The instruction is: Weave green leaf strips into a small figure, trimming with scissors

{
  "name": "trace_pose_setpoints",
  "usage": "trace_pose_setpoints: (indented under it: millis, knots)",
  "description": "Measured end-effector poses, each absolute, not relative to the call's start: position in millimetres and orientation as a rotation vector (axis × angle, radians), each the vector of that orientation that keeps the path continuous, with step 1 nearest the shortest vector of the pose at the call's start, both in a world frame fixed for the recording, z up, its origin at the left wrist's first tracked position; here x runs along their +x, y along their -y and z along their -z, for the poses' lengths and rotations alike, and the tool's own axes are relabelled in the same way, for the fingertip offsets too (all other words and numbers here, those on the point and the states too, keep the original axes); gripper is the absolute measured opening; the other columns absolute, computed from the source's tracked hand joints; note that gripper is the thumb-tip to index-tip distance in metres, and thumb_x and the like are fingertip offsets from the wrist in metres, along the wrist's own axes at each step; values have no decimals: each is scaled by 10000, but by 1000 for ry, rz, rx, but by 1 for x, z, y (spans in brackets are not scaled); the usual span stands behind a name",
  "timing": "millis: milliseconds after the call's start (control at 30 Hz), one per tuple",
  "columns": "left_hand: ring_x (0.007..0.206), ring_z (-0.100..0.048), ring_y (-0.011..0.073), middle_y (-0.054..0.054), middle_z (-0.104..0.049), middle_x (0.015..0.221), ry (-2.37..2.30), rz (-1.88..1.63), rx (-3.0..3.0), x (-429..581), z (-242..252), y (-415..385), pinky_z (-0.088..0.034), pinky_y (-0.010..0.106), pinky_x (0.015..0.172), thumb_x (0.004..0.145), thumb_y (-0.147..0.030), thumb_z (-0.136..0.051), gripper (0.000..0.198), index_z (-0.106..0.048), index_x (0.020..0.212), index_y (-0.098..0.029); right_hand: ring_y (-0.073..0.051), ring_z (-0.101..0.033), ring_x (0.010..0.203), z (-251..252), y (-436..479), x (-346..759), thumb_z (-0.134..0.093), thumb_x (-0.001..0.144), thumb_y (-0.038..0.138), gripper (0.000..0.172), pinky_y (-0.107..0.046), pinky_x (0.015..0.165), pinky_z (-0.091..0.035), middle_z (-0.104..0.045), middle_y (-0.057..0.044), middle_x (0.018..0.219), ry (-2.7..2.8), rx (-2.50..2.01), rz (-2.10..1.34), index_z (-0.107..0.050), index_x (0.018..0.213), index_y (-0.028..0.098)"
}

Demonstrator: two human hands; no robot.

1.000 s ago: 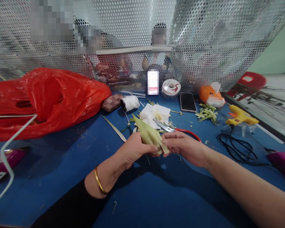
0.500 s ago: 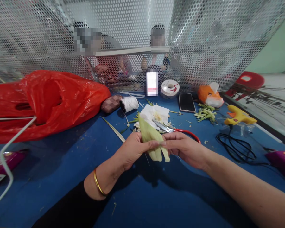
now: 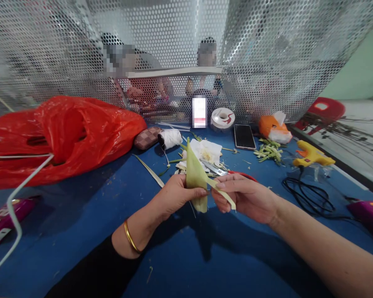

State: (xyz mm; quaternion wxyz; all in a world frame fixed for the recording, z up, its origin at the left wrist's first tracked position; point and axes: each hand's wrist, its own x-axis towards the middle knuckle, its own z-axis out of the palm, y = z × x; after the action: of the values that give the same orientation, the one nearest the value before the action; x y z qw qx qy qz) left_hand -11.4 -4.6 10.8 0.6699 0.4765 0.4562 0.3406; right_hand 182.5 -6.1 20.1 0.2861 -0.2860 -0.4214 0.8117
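A pale green husk-like leaf [image 3: 195,174], folded to a point at its top, is held above the blue table. My left hand [image 3: 177,196] pinches its lower part, thumb across the front. With thumb and fingers my right hand [image 3: 240,194] grips a narrow strip [image 3: 225,196] that runs off the leaf's right side. Behind them lie scissors [image 3: 217,168] with red handles, beside a white tissue [image 3: 209,150] strewn with plant scraps. A long thin leaf strip [image 3: 147,170] rests on the table left of the leaf.
A red plastic bag [image 3: 90,124] fills the left. A spool of white thread [image 3: 170,138], ribbon roll [image 3: 223,118], dark phone [image 3: 244,136], green cuttings [image 3: 269,151], orange tissue pack [image 3: 275,127] and yellow glue gun [image 3: 313,154] with black cord line the back and right. Two people sit beyond the perforated curtain.
My right hand has drawn the narrow strip away from the leaf toward the right. The leaf has turned more upright and narrower in my left hand. The view has shifted slightly.
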Motion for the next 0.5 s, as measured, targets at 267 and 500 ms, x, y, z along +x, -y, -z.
trace_pose_setpoints:
  millis: [267,500]
  knots:
    - [653,-602,136,40,-721,756,-1051,-810,1079,-12,-9,3,-467,270,677,586,-215,-803,210,-747,772,-134,-106,-515,491,-24,10,183,-672,772,275,191,-256,539,-387,-582,-8,564,1132,-632,-2224,-630,641,142]
    - [666,-603,128,31,-708,754,-984,-1004,997,-12,-13,5,-472,258,685,638,-320,-813,253,-727,797,-143,-83,-517,487,-20,13,176,-737,745,340,229,-227,533,-403,-599,14,573,1289,-887,-2098,-644,662,148]
